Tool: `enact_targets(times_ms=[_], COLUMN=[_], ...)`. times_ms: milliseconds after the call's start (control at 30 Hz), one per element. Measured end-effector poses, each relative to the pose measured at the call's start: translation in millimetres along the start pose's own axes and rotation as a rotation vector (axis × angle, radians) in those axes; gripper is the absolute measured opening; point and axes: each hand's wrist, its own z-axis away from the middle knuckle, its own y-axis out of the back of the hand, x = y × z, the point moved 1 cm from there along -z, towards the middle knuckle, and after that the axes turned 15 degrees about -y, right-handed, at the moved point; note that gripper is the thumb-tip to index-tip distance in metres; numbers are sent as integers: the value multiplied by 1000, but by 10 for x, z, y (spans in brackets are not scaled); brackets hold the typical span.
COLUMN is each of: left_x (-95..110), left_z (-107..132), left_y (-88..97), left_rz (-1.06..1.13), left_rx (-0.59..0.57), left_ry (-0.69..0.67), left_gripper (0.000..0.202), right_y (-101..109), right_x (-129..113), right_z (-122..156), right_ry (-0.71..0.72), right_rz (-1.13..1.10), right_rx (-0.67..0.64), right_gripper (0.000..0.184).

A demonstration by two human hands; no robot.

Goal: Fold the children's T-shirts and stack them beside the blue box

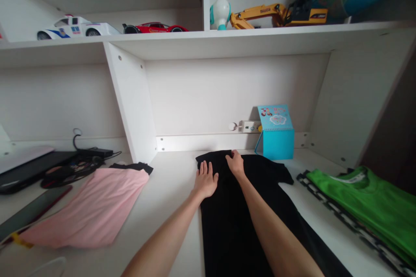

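A black short-sleeved garment (234, 225) lies spread on the white desktop, its top edge toward the back wall and one sleeve out to the right. My left hand (206, 181) rests flat on its upper left part, fingers stretched out. At the top edge, near the neck, my right hand (235, 163) has its fingers curled and pinched on the cloth. The left side of the garment looks folded in, with a straight edge running toward me. Its lower end passes out of view beneath my forearms.
Pink folded clothing (94, 207) lies left, near a dark tablet-like object (32, 210) and cables. Green folded clothing (373, 207) is stacked right. A blue desk calendar (277, 143) stands behind, beside a power strip (251, 127). Toy vehicles line the shelf (162, 39) above.
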Motion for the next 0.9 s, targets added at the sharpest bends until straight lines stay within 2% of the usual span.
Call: enact_targets(times_ms=[67, 133, 200, 267, 400, 533, 633, 733, 833, 900], left_x=[-20, -112, -276, -479, -833, -987, -979, -833, -550, -352], left_z=[-31, -96, -190, -302, -533, -682, -704, -662, -572, -487], left_y=[7, 40, 99, 166, 227, 183, 181, 224, 215, 140], left_rz=[43, 127, 216, 281, 359, 407, 390, 329, 268, 256], left_rx=[54, 160, 268, 326, 353, 424, 490, 542, 553, 492], left_ry=[49, 159, 283, 365, 420, 440, 444, 389, 188, 34], left_gripper=[65, 64, 57, 47, 33, 21, 16, 22, 31, 31], right_y=[-31, -63, -91, -112, -134, -148, -162, -176, -187, -191], right_x=[50, 115, 172, 207, 225, 236, 248, 257, 265, 266], right_z=[-21, -31, -42, -59, -101, -132, -150, -170, -182, -173], right_ry=[4, -8, -16, -18, -4, 14, 29, 38, 47, 55], right_rz=[-27, -36, -47, -58, -71, -78, -80, -72, -49, -30], right_rx=[37, 52, 60, 67, 68, 72, 75, 79, 80, 89], right_gripper=[31, 31, 32, 31, 30, 30, 30, 30, 28, 28])
